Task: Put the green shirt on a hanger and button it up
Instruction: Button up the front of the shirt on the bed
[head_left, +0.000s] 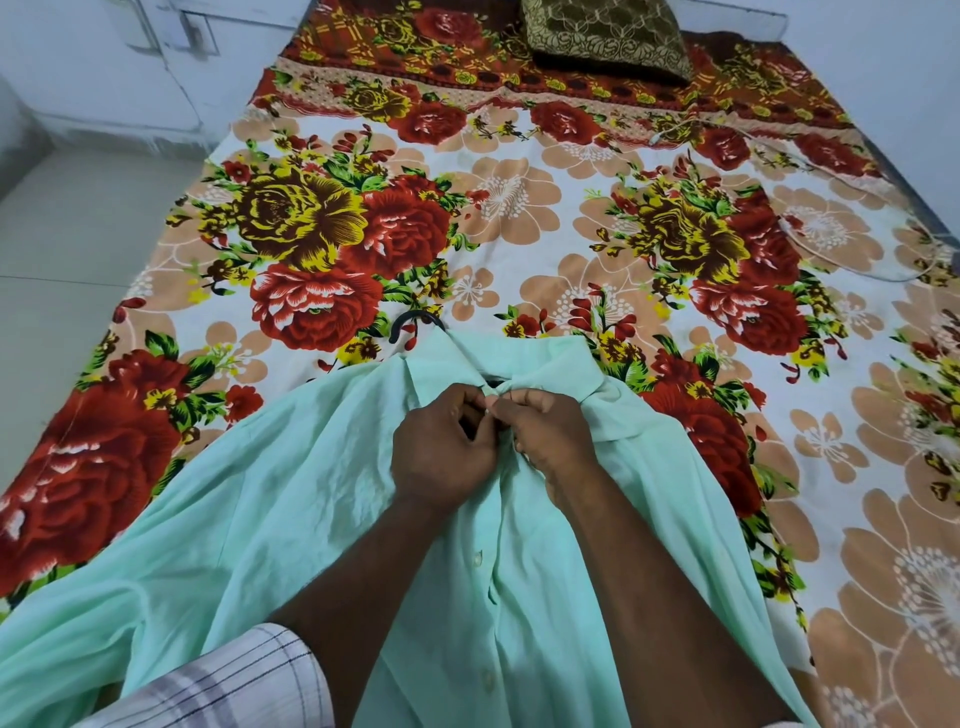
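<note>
From my head camera, looking down: the green shirt (291, 519) lies spread front-up on the flowered bedsheet (519, 218), collar away from me. The hanger (415, 325) seems to be inside it already, since its dark hook pokes out just beyond the collar (545, 358); the rest is hidden under the cloth, so I judge that step done.

My left hand (441, 457) and right hand (556, 436) meet just below the collar, fingertips of both pinched on the shirt's front edges where a top button would sit. The button itself is too small to make out between my fingers.

Lower down, two pale buttons (476, 559) show along the front edge, apparently still unfastened. So buttoning looks barely begun, with the rest of the row left.

A dark cushion (602, 36) sits at the far end of the bed.
</note>
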